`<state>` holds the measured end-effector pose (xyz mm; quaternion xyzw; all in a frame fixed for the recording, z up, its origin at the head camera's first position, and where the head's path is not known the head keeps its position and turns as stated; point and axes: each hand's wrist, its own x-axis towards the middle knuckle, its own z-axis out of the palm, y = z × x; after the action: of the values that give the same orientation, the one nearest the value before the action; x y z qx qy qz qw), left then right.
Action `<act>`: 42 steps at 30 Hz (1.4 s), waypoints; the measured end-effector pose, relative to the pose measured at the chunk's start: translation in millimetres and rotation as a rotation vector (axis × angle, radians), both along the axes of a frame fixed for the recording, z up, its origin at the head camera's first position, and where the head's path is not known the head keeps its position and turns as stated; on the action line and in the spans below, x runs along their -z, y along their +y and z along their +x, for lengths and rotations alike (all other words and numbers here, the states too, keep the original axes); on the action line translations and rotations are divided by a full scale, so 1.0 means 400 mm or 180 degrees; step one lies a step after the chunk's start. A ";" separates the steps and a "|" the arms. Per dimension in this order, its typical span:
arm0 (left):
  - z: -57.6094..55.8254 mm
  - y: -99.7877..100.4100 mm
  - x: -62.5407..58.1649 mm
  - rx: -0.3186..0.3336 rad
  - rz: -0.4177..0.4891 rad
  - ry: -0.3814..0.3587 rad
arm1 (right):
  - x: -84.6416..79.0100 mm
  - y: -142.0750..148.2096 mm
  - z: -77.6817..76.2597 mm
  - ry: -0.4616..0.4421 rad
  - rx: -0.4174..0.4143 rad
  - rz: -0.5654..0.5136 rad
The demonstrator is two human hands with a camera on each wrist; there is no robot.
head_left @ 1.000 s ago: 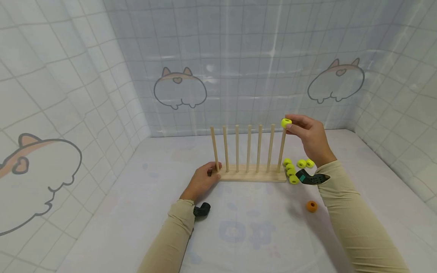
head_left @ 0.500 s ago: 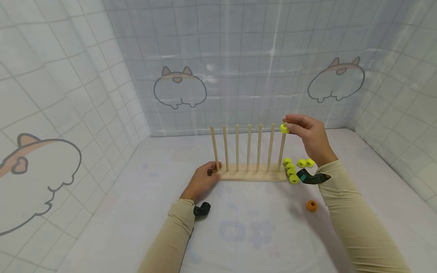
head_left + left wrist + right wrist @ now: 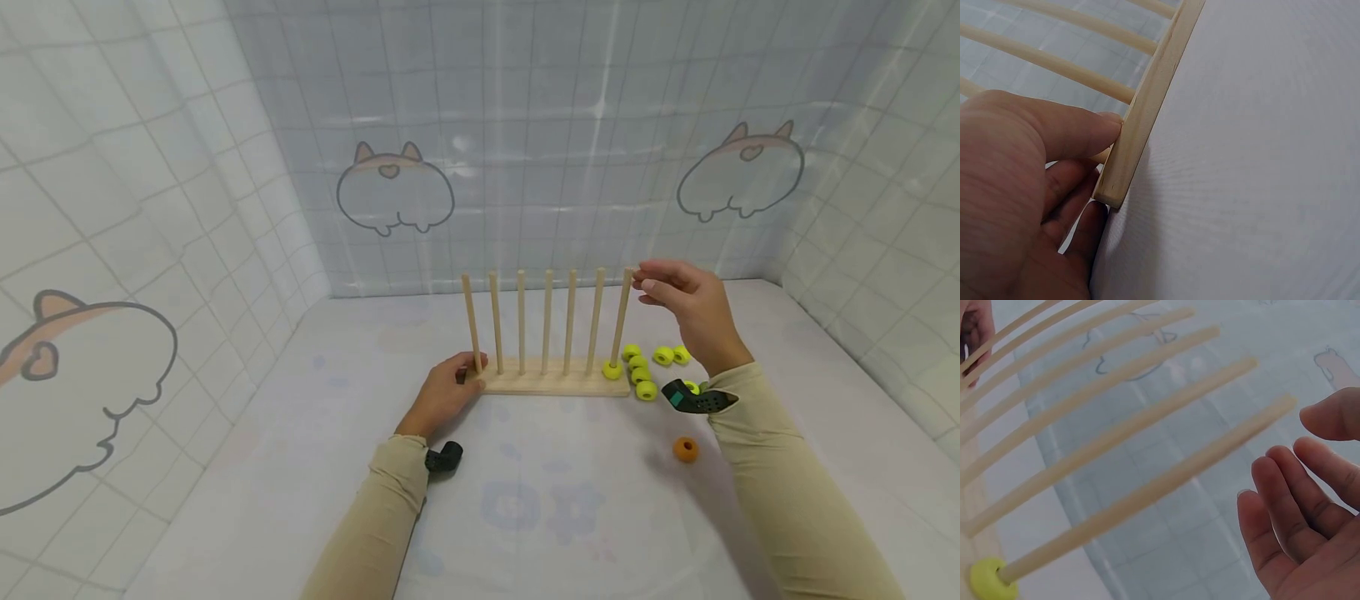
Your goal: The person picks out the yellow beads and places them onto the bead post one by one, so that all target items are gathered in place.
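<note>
A wooden rack (image 3: 555, 387) with several upright pegs stands on the table. My left hand (image 3: 444, 395) grips the left end of its base, thumb on top and fingers around the end, as the left wrist view shows. At the foot of the rightmost peg (image 3: 622, 321) sits a yellow bead (image 3: 612, 370), threaded on it and down at the base; the right wrist view shows this yellow bead (image 3: 992, 579) too. My right hand (image 3: 693, 308) is beside the top of that peg, fingers loosely bent and holding nothing.
Several yellow beads (image 3: 639, 377) lie in a row just right of the base, with two more yellow beads (image 3: 663, 356) behind and another (image 3: 691, 387) partly hidden by the right wrist strap. An orange bead (image 3: 686, 450) lies nearer the front. Tile-patterned sheeting (image 3: 525, 167) walls the back and sides.
The yellow bead went from the right hand onto the rightmost peg's top, then slid down to the base. The right hand let go and shifted slightly right. The left hand stayed put.
</note>
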<state>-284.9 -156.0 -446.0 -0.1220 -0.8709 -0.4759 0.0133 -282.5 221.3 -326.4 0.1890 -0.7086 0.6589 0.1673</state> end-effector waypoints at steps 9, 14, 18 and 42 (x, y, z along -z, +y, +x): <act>-0.002 0.000 0.001 -0.0005 0.0033 -0.0025 | 0.060 0.053 0.015 -0.0254 0.0136 0.0024; -0.003 -0.002 0.004 0.0000 0.0096 -0.0063 | 0.083 0.081 0.015 -0.0320 0.0272 0.0312; -0.003 -0.004 0.004 0.0036 0.0106 -0.0053 | 0.102 0.106 0.016 -0.0419 0.0320 0.0492; -0.008 -0.003 0.003 0.0010 -0.0034 0.0019 | 0.147 0.242 0.038 -0.1671 0.0119 0.1732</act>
<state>-288.1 -157.3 -447.4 -0.1249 -0.8732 -0.4709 0.0145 -267.3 318.2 -385.2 0.0383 -0.8797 0.4695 -0.0643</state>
